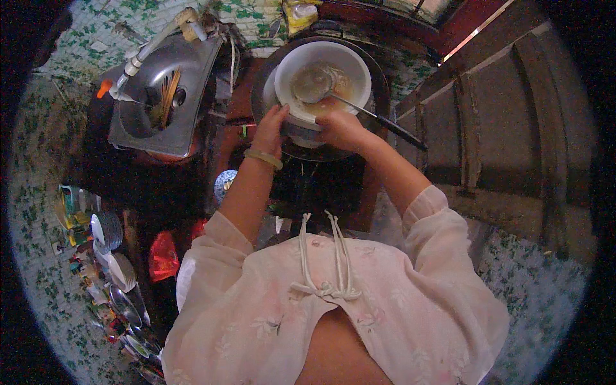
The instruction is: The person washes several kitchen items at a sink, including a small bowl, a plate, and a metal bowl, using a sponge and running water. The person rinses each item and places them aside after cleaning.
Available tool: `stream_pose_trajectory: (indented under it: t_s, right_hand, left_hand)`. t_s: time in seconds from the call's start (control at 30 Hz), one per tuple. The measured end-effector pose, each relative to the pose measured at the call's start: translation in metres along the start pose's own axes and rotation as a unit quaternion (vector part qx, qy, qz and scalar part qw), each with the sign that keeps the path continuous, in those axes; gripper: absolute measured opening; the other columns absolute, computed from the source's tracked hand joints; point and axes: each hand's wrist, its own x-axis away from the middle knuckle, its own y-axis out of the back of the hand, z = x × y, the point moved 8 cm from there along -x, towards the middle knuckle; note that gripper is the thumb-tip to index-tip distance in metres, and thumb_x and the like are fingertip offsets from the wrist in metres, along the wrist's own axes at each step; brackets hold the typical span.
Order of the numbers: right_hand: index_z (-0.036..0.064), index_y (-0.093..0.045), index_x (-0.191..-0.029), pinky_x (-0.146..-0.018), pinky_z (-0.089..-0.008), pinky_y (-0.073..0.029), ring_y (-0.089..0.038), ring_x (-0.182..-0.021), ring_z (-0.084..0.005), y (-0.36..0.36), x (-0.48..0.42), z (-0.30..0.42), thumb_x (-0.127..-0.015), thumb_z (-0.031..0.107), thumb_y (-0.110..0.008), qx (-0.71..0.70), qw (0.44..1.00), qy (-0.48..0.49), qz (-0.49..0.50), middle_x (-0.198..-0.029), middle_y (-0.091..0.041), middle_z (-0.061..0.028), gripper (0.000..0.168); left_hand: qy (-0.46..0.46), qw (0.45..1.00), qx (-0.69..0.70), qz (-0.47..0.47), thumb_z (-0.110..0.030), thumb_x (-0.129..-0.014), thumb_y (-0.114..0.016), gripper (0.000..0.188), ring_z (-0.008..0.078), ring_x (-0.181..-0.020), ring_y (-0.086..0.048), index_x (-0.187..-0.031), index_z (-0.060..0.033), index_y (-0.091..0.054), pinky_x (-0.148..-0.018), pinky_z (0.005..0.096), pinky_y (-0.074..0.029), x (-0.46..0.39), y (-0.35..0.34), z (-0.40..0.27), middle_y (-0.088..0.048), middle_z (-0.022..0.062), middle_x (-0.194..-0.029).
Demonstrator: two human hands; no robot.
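Both my hands hold the near side of a large white bowl (355, 62), above a wide dark round pan or stove top (383, 91). My left hand (270, 129) wears a pale bangle and grips the bowl's left rim, thumb on the edge. My right hand (340, 129) grips the near right rim. Inside the bowl is cloudy, brownish liquid (344, 86). A metal ladle (316, 91) rests with its head in the liquid, and its black handle (402, 131) sticks out over the right rim, above my right wrist. Another pale vessel shows partly beneath the bowl.
At the left, a metal sink (185, 130) holds several wooden chopsticks (168, 96) under a tap pipe (149, 48). Stacked plates (120, 272) and a red plastic item (163, 255) lie lower left. A yellow packet (301, 17) is behind the bowl. Wooden panels (500, 125) stand at right.
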Motion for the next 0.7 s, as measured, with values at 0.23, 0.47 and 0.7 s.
stream_pose_trajectory:
  t_s: [0.23,0.47,0.7]
  right_hand:
    - [0.003,-0.058,-0.083,-0.065,-0.0376,-0.044,-0.057,-0.073,-0.0296,-0.001,-0.017,0.009,-0.066,0.016,-0.064,-0.157,0.986,-0.004,-0.049,-0.076,-0.058,-0.0161,0.022]
    - [0.003,-0.059,-0.086,-0.064,-0.0344,-0.043,-0.057,-0.071,-0.0254,-0.016,-0.021,-0.004,-0.065,0.013,-0.064,-0.096,0.995,-0.007,-0.009,-0.077,-0.059,-0.0161,0.024]
    - [-0.003,-0.059,-0.092,-0.065,-0.0294,-0.043,-0.055,-0.071,-0.0154,-0.010,-0.020,-0.024,-0.072,0.014,-0.063,-0.494,0.855,-0.155,-0.022,-0.079,-0.060,-0.0070,0.027]
  left_hand:
    - [-0.024,0.999,0.025,0.014,-0.031,-0.078,-0.055,0.062,0.0240,-0.114,-0.034,-0.125,0.0012,-0.031,-0.094,0.0401,-0.025,0.003,-0.008,-0.012,-0.037,0.0132,-0.125]
    - [-0.022,0.999,0.033,0.005,-0.033,-0.079,-0.053,0.048,0.0217,-0.109,-0.038,-0.118,-0.0065,-0.042,-0.090,0.0388,-0.027,-0.001,0.002,0.000,-0.044,0.0067,-0.118]
    - [-0.016,0.999,0.029,-0.009,-0.039,-0.082,-0.049,0.054,0.0243,-0.109,-0.041,-0.122,-0.0054,-0.038,-0.089,0.0394,-0.032,0.016,0.008,-0.025,-0.044,0.0105,-0.119]
